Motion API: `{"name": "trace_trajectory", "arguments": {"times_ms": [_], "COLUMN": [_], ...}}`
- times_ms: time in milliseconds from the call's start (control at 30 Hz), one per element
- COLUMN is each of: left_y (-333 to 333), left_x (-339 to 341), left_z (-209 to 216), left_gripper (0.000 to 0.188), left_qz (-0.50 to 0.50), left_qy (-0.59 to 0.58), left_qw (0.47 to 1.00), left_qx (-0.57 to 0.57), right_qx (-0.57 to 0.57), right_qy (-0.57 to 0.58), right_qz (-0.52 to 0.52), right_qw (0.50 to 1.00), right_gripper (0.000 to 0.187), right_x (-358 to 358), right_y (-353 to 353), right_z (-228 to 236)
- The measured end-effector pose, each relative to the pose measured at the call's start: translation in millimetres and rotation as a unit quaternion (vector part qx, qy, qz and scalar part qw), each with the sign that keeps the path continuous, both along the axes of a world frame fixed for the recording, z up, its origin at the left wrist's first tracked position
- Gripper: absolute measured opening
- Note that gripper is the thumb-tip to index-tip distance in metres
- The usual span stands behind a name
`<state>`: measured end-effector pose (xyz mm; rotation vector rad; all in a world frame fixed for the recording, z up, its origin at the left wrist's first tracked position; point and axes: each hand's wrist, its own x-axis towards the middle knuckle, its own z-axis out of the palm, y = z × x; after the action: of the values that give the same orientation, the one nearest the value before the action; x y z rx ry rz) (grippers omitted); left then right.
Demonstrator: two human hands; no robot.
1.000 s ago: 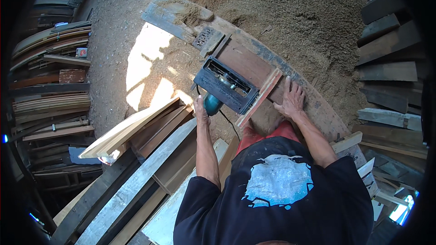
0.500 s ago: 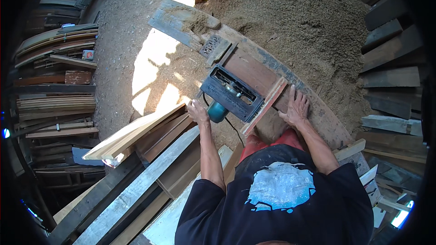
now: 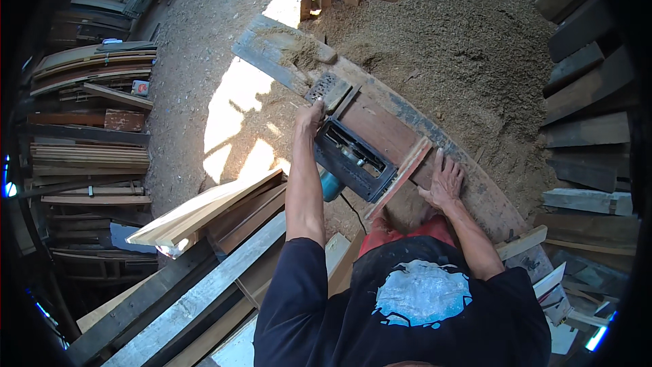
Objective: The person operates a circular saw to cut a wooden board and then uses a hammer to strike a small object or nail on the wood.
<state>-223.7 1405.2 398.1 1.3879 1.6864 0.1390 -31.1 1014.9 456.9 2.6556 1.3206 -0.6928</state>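
Note:
In front of me an upturned power tool point(image 3: 354, 163), with a slotted dark metal base plate and a teal housing point(image 3: 331, 185) below, is fixed beside a reddish-brown board point(image 3: 380, 120). My left hand point(image 3: 310, 115) is at its far left corner, fingers curled, next to a block pierced with holes point(image 3: 329, 91); what the fingers hold, if anything, is hidden. My right hand point(image 3: 445, 180) lies with fingers spread on the plank bench point(image 3: 485, 190), to the right of a narrow wooden strip point(image 3: 401, 177). A dark cord point(image 3: 353, 208) hangs under the tool.
Sawdust and shavings point(image 3: 468, 47) are heaped beyond the bench. Pale boards point(image 3: 204, 211) and long beams point(image 3: 197, 292) lean at my left. Stacked timber point(image 3: 92, 163) lines the far left, and upright planks point(image 3: 587, 126) stand along the right.
My left hand has moved forward from beside the tool's near left side to its far corner by the pierced block. My right hand stays on the bench.

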Motion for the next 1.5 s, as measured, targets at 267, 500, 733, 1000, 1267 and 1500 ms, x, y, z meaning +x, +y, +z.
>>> {"name": "trace_trajectory", "arguments": {"times_ms": [267,500,733,1000,1267,1500], "left_y": [29,14,-108,-250,-241,-244], "left_x": [-1,-7,85,148,156,163], "left_z": [-43,-11,103,40,36,36], "left_gripper": [0.069,0.070,0.072,0.084,0.070,0.067], "left_qz": [0.006,-0.023,-0.179,-0.385,-0.469,-0.474], "left_qy": [0.072,0.089,-0.034,0.104,0.070,0.086], "left_qw": [0.996,0.992,0.899,0.869,0.835,0.836], "left_qx": [0.054,0.090,0.398,0.294,0.278,0.263], "right_qx": [0.009,0.014,0.002,-0.003,0.008,0.021], "right_qy": [0.017,0.004,0.004,-0.004,0.015,0.027], "right_qz": [-0.001,0.009,0.003,0.003,-0.004,-0.018], "right_qw": [1.000,1.000,1.000,1.000,1.000,0.999], "right_gripper": [0.135,0.135,0.135,0.139,0.134,0.129], "right_x": [1,-3,0,-4,2,3], "right_y": [8,8,4,6,5,2], "right_z": [6,6,7,-10,2,-4]}}
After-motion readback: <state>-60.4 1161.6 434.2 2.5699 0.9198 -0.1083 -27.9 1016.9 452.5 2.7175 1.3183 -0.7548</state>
